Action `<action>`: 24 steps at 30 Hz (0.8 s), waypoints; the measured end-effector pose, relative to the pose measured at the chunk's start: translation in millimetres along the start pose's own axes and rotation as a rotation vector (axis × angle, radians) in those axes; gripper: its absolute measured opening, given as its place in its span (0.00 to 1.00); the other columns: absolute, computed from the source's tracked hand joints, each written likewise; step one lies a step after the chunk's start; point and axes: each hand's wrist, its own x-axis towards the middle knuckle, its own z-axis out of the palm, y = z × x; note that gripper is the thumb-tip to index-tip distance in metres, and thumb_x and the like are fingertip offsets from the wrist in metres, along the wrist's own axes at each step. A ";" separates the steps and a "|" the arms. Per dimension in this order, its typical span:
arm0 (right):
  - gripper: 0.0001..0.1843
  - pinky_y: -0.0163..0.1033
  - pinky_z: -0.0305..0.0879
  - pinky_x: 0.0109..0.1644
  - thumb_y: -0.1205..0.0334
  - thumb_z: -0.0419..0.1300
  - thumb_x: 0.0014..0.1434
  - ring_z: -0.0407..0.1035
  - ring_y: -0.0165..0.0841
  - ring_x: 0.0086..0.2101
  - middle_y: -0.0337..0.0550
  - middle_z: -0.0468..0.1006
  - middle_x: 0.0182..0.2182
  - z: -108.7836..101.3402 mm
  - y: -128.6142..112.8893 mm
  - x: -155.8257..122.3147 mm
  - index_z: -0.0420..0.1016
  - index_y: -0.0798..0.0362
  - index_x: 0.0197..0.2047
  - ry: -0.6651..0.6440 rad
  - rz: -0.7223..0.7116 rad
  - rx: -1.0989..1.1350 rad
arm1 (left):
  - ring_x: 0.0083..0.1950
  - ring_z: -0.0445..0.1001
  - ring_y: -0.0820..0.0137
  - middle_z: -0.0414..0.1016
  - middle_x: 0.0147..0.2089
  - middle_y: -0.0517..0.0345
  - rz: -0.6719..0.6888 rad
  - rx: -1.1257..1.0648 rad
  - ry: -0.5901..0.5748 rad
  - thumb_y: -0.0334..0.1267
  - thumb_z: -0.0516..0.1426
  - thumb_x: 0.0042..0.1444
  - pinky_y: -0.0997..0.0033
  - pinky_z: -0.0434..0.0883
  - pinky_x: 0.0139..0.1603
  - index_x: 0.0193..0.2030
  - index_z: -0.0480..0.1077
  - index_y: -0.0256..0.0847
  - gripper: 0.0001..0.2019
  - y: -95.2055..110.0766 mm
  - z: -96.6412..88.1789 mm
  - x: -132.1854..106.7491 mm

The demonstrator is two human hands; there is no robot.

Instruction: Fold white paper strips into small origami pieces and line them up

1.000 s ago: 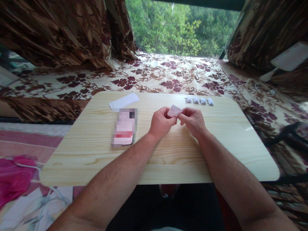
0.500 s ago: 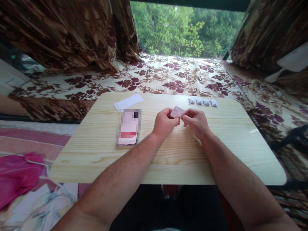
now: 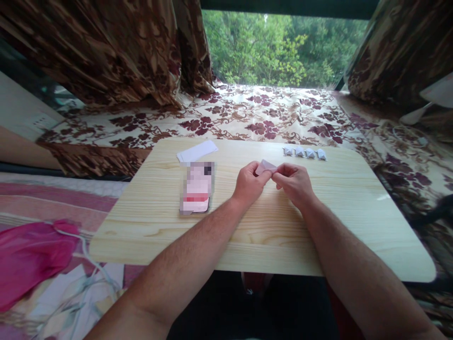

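Note:
A small folded piece of white paper (image 3: 266,167) is held between my two hands above the middle of the table. My left hand (image 3: 252,178) is closed on its left side, with the thumb along the lower edge. From the right, my right hand (image 3: 292,178) pinches the paper's right corner, its fingertips close to the left thumb. Fingers hide part of the paper. Beyond my right hand, several small folded paper pieces (image 3: 305,153) sit in a row near the table's far edge.
The light wooden table (image 3: 141,226) has rounded corners. White paper strips (image 3: 198,150) lie at its far left, with a pixelated phone (image 3: 197,188) just in front. A pink cloth (image 3: 38,259) and a white cable (image 3: 87,250) are on the left below. Patterned fabric (image 3: 262,113) covers the window ledge.
The view has shifted slightly, so the scene sits further right. The fingers have closed in around the paper and less of it shows; both hands still grip it.

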 end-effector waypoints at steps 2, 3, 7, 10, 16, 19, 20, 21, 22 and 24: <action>0.05 0.32 0.55 0.21 0.63 0.64 0.48 0.61 0.25 0.18 0.33 0.70 0.17 0.1 -1.9 -0.6 0.74 0.55 0.25 -0.014 0.000 0.008 | 0.25 0.61 0.75 0.66 0.22 0.66 0.005 0.007 0.010 0.43 0.62 0.54 0.74 0.60 0.27 0.27 0.68 0.40 0.11 0.1 -0.5 0.2; 0.05 0.32 0.57 0.21 0.63 0.65 0.48 0.62 0.25 0.19 0.33 0.71 0.17 0.3 -3.0 -0.8 0.75 0.55 0.26 -0.022 0.000 0.015 | 0.25 0.61 0.75 0.65 0.22 0.65 0.001 0.004 0.009 0.43 0.62 0.54 0.74 0.60 0.26 0.27 0.68 0.40 0.11 -0.5 -0.9 0.6; 0.08 0.32 0.61 0.23 0.60 0.67 0.49 0.64 0.26 0.20 0.35 0.73 0.20 1.2 -5.4 -0.9 0.75 0.55 0.27 -0.038 -0.002 0.065 | 0.24 0.60 0.76 0.64 0.21 0.65 -0.053 -0.066 -0.017 0.43 0.62 0.53 0.74 0.58 0.25 0.26 0.67 0.40 0.12 -5.6 -2.5 3.6; 0.10 0.32 0.62 0.24 0.59 0.69 0.50 0.64 0.26 0.20 0.35 0.73 0.21 0.7 -4.1 -0.6 0.75 0.55 0.28 -0.063 -0.012 0.114 | 0.23 0.60 0.76 0.64 0.21 0.64 -0.092 -0.171 -0.060 0.43 0.62 0.53 0.74 0.57 0.24 0.27 0.68 0.39 0.11 -8.8 -2.9 5.3; 0.10 0.32 0.60 0.23 0.59 0.68 0.52 0.63 0.25 0.19 0.33 0.71 0.19 -0.8 2.4 1.0 0.73 0.54 0.28 -0.075 -0.012 0.151 | 0.23 0.60 0.77 0.65 0.22 0.64 -0.101 -0.272 -0.101 0.45 0.64 0.52 0.75 0.56 0.24 0.31 0.71 0.38 0.12 -8.4 -1.5 4.2; 0.10 0.32 0.59 0.22 0.59 0.68 0.53 0.62 0.25 0.18 0.33 0.69 0.17 -0.6 4.3 1.7 0.72 0.54 0.27 -0.051 -0.004 0.145 | 0.23 0.60 0.77 0.65 0.22 0.64 -0.072 -0.244 -0.087 0.47 0.65 0.53 0.75 0.57 0.25 0.31 0.70 0.38 0.14 -7.7 -1.1 3.7; 0.11 0.32 0.59 0.22 0.58 0.68 0.53 0.62 0.25 0.18 0.33 0.69 0.17 -0.5 4.4 1.7 0.72 0.54 0.27 -0.053 -0.002 0.142 | 0.23 0.60 0.77 0.65 0.22 0.64 -0.066 -0.232 -0.087 0.48 0.64 0.53 0.75 0.57 0.25 0.30 0.70 0.38 0.15 -7.8 -1.1 3.7; 0.11 0.32 0.59 0.22 0.58 0.68 0.53 0.62 0.25 0.18 0.33 0.69 0.17 -0.4 4.1 1.6 0.72 0.54 0.27 -0.057 -0.001 0.139 | 0.23 0.60 0.77 0.65 0.22 0.64 -0.063 -0.218 -0.088 0.49 0.64 0.54 0.74 0.57 0.25 0.29 0.69 0.38 0.16 -8.1 -1.2 3.9; 0.12 0.32 0.59 0.22 0.57 0.68 0.53 0.62 0.25 0.18 0.33 0.69 0.17 -0.3 3.5 1.3 0.72 0.54 0.27 -0.061 0.002 0.139 | 0.23 0.60 0.78 0.65 0.22 0.64 -0.063 -0.205 -0.089 0.49 0.63 0.54 0.74 0.56 0.25 0.28 0.69 0.38 0.16 -8.5 -1.2 4.1; 0.13 0.33 0.60 0.22 0.56 0.69 0.53 0.62 0.25 0.18 0.33 0.70 0.17 -0.1 2.0 0.5 0.72 0.54 0.27 -0.073 0.007 0.154 | 0.23 0.59 0.78 0.64 0.21 0.64 -0.065 -0.191 -0.090 0.48 0.63 0.55 0.74 0.56 0.24 0.28 0.68 0.38 0.16 -9.7 -1.2 4.7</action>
